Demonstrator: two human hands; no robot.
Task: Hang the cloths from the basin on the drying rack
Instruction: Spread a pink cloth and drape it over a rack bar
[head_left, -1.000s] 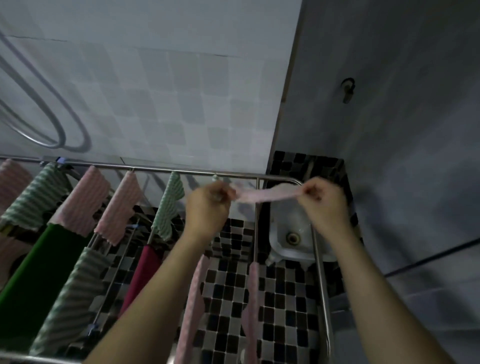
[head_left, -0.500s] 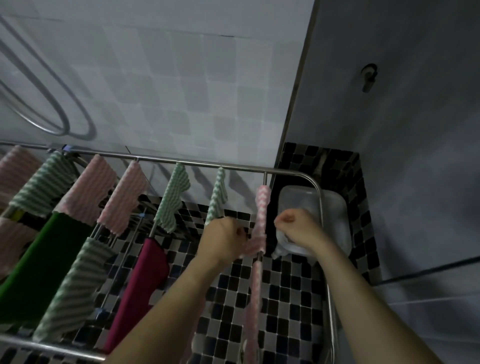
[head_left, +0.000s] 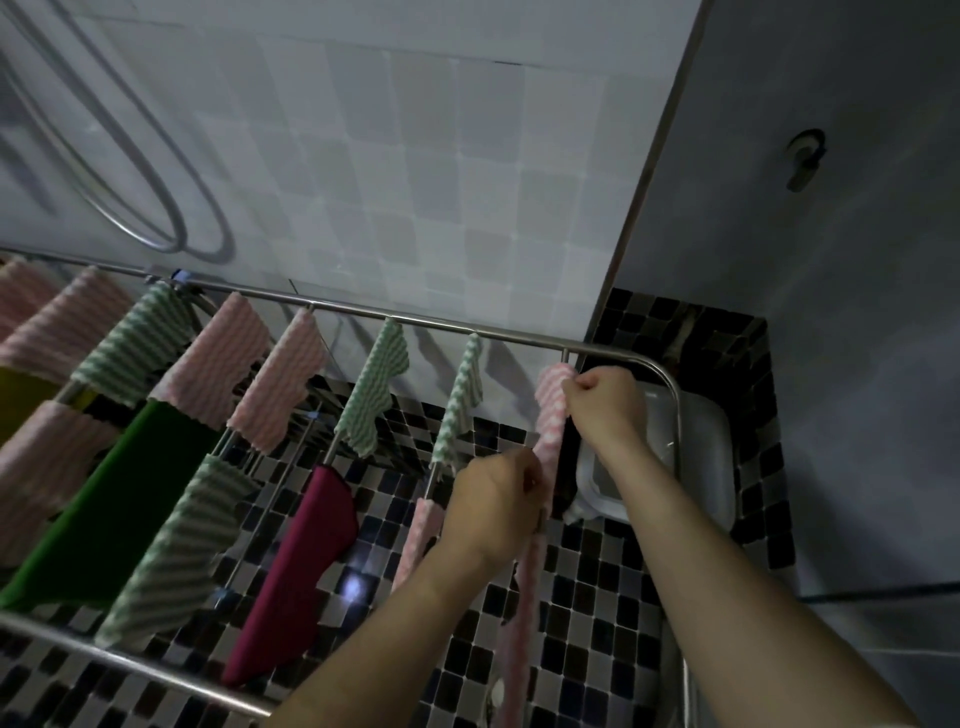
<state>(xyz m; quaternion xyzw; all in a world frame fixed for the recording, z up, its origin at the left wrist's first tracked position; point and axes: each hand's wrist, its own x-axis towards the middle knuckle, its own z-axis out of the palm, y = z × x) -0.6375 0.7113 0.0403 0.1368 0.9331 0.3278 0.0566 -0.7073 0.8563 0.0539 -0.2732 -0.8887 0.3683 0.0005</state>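
A pink striped cloth (head_left: 551, 415) hangs over the rightmost rod of the drying rack (head_left: 467, 328), near the far rail. The right hand (head_left: 602, 402) pinches its upper end while the left hand (head_left: 496, 504) grips it lower down, the two hands apart. The pale basin (head_left: 701, 447) sits on the floor just right of the rack, and other cloths (head_left: 371, 395) hang to the left.

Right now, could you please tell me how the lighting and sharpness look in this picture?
Head view: dim, bluish light overall; one small glare spot on the floor tiles; the wide lens bows the rack rail; the left hand, right hand and pink cloth they hold look slightly soft.
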